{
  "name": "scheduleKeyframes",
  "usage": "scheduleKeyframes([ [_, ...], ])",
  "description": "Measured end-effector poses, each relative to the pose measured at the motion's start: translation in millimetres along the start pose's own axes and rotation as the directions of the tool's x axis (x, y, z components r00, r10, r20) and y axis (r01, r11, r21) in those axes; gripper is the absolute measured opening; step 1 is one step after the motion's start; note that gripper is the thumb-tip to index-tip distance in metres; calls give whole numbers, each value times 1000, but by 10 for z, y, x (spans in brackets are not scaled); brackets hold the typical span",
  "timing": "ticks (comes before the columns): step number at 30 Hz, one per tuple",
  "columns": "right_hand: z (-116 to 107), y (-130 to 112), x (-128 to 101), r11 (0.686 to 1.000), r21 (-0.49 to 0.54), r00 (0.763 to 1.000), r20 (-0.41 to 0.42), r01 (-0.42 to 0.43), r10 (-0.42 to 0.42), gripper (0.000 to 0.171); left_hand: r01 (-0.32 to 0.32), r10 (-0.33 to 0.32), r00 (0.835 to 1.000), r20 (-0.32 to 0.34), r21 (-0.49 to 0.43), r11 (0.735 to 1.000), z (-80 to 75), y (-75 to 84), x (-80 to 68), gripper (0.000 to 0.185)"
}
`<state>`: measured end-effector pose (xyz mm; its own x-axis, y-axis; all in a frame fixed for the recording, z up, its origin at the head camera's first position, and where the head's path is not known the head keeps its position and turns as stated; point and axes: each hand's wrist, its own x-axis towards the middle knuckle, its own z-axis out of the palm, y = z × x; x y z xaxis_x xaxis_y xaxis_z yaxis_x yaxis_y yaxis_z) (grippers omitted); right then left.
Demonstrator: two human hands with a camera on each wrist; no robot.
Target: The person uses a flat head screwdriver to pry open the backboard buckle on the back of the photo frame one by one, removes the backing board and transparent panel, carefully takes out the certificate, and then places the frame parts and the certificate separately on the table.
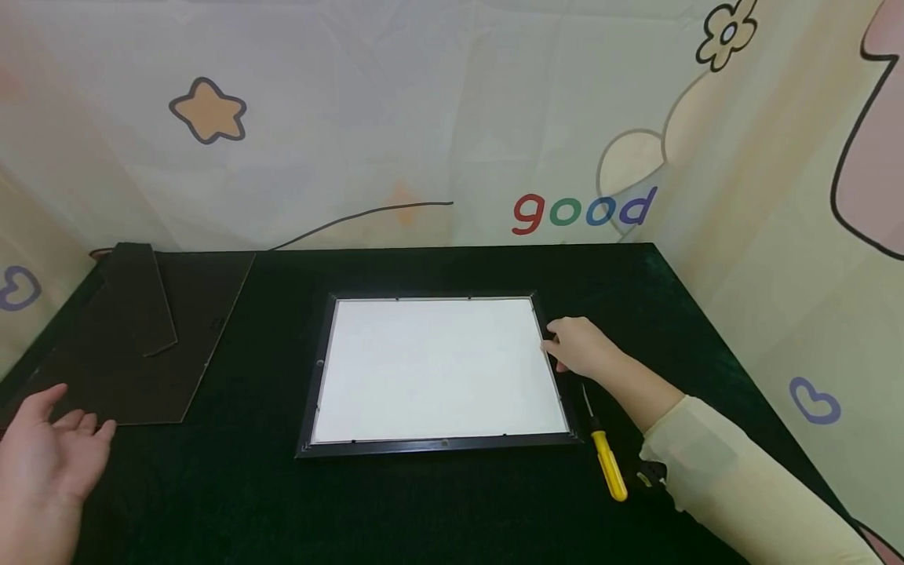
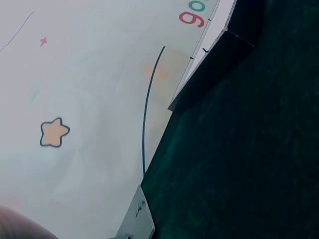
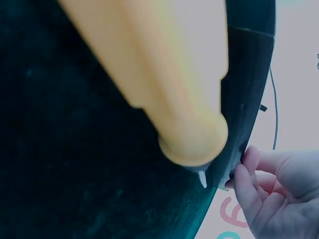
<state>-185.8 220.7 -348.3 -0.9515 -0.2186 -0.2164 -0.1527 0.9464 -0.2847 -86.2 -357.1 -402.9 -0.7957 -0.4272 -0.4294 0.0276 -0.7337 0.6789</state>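
A black picture frame (image 1: 381, 450) lies on the green cloth with its back side up, a white sheet (image 1: 438, 369) filling its opening. Small dark tabs (image 1: 504, 435) stand along the inner edge. My right hand (image 1: 581, 345) is at the frame's right side, thumb and fingers curled at the rim; the right wrist view shows these fingertips (image 3: 245, 167) pinching its edge. Off to the left, my left hand (image 1: 60, 451) has its palm turned up and holds nothing. Just beyond it lies a dark backing board (image 1: 205, 337) with a stand flap (image 1: 137, 302).
A yellow-handled screwdriver (image 1: 609, 467) rests right of the frame, below my right forearm, its shaft pointing at the frame's side. Behind the table (image 1: 395, 271) hangs a patterned curtain (image 1: 395, 102), which also closes off both sides.
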Motion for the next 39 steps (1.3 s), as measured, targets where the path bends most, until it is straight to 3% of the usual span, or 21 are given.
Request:
scheduleKeyframes([
  [5,-4,30,-9,998,57,1000,-2,-14,14,45,-40,27,985,170,73,996,174,-104,-206,72],
  [7,-7,37,-16,997,78,1000,-5,-12,13,46,-65,17,962,274,168,984,204,-156,-227,68],
  [8,-12,33,-22,996,86,1000,-6,-3,4,46,-67,-9,942,336,213,975,255,-168,-287,66],
  [10,-23,15,-36,995,97,1000,-10,24,-23,47,-85,-89,897,432,368,926,404,-170,-453,61],
  [11,-28,1,-44,994,98,999,-12,40,-39,47,-121,-134,867,480,463,878,471,-177,-531,60],
  [12,-31,-14,-53,994,98,998,-15,56,-55,46,-172,-178,838,516,560,811,535,-188,-604,61],
  [14,-35,-42,-77,991,97,996,-19,90,-89,44,-284,-268,789,553,714,640,660,-224,-726,63],
  [16,-32,-67,-101,989,99,994,-18,113,-112,42,-402,-323,767,554,808,430,772,-298,-812,68],
  [17,-28,-75,-109,987,101,992,-18,125,-124,42,-438,-348,761,547,829,347,819,-341,-843,70],
  [18,-24,-85,-117,985,105,991,-17,137,-136,42,-464,-368,757,540,841,279,855,-384,-865,72],
  [20,-17,-101,-127,982,109,988,-8,155,-155,43,-509,-388,750,536,842,177,908,-473,-895,74],
  [21,-13,-109,-131,981,103,986,-6,165,-165,43,-529,-391,747,537,837,139,927,-517,-905,74],
  [23,-11,-123,-144,979,89,983,-1,182,-183,45,-566,-400,732,552,819,93,950,-597,-920,74],
  [27,-14,-147,-204,971,32,971,28,238,-239,49,-657,-411,680,607,753,27,972,-739,-933,76],
  [28,-16,-149,-228,968,28,967,44,250,-251,50,-680,-417,666,618,733,0,977,-770,-934,78],
  [29,-18,-152,-254,964,24,962,66,265,-266,51,-704,-421,655,627,709,-39,982,-796,-934,80],
  [33,-7,-169,-351,953,18,941,151,303,-302,58,-775,-418,626,658,582,-245,1011,-871,-930,88],
  [35,13,-178,-388,949,-1,933,186,314,-309,63,-788,-418,616,668,521,-328,1030,-900,-925,91],
  [37,34,-188,-416,944,-23,924,211,330,-318,68,-793,-425,607,672,480,-374,1054,-933,-921,92],
  [39,50,-194,-442,940,-42,918,237,337,-319,72,-797,-437,600,670,453,-400,1079,-964,-917,93],
])
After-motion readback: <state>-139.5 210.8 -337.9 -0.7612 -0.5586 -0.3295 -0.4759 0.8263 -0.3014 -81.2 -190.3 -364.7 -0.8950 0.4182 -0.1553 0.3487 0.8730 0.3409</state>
